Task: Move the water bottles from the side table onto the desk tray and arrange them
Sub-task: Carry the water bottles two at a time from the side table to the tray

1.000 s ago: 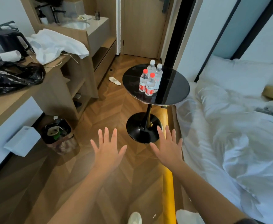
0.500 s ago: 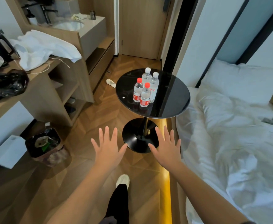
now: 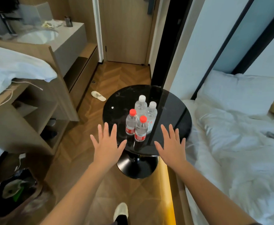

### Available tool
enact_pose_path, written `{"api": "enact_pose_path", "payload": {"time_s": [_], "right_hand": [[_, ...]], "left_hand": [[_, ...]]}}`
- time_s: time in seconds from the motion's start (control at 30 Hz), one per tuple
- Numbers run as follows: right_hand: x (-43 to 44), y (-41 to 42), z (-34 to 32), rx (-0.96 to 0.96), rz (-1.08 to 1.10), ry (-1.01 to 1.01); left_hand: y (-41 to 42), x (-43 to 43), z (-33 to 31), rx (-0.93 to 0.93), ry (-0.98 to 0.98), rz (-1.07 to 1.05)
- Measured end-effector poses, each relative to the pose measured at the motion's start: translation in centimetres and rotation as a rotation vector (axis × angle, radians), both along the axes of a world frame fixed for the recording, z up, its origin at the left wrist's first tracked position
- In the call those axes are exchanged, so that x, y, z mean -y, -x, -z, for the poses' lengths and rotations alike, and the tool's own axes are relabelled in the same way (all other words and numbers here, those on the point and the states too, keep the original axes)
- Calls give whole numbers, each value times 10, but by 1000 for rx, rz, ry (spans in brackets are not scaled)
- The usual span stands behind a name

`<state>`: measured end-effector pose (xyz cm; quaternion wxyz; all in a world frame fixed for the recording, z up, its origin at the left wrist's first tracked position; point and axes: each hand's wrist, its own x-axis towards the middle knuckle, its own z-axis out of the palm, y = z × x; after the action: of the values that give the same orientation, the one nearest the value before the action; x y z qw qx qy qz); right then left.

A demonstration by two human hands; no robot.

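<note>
Several clear water bottles stand upright in a tight cluster on the round black side table [image 3: 116, 101]. The two nearer bottles have red caps and red labels, one on the left [image 3: 131, 123] and one in front [image 3: 141, 129]. Behind them stand two white-capped bottles, one at the back [image 3: 141, 105] and one to its right [image 3: 151, 113]. My left hand [image 3: 108, 143] is spread flat, palm down, over the table's near left edge. My right hand [image 3: 171, 144] is spread the same way over the near right edge. Neither hand touches a bottle. No desk tray is in view.
A wooden desk [image 3: 11, 122] with open shelves runs along the left, with white cloth [image 3: 11, 67] on top. A bin [image 3: 14, 194] sits on the floor at lower left. The bed [image 3: 238, 151] fills the right side. A slipper [image 3: 98, 95] lies on the floor beyond the table.
I have stepped closer to the side table. Both open hands have come forward from above the floor to over the table's near edge, either side of the bottles.
</note>
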<state>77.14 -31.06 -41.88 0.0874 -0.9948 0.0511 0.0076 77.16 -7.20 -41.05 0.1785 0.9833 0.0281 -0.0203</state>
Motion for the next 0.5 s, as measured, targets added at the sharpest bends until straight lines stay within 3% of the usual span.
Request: {"api": "enact_pose_path", "payload": {"time_s": [0.17, 0.5], "right_hand": [[3, -59, -16, 27, 33, 3], [1, -142, -33, -30, -108, -54]], "left_hand": [[-81, 8, -16, 57, -62, 67], [-195, 53, -39, 136, -162, 267]]}}
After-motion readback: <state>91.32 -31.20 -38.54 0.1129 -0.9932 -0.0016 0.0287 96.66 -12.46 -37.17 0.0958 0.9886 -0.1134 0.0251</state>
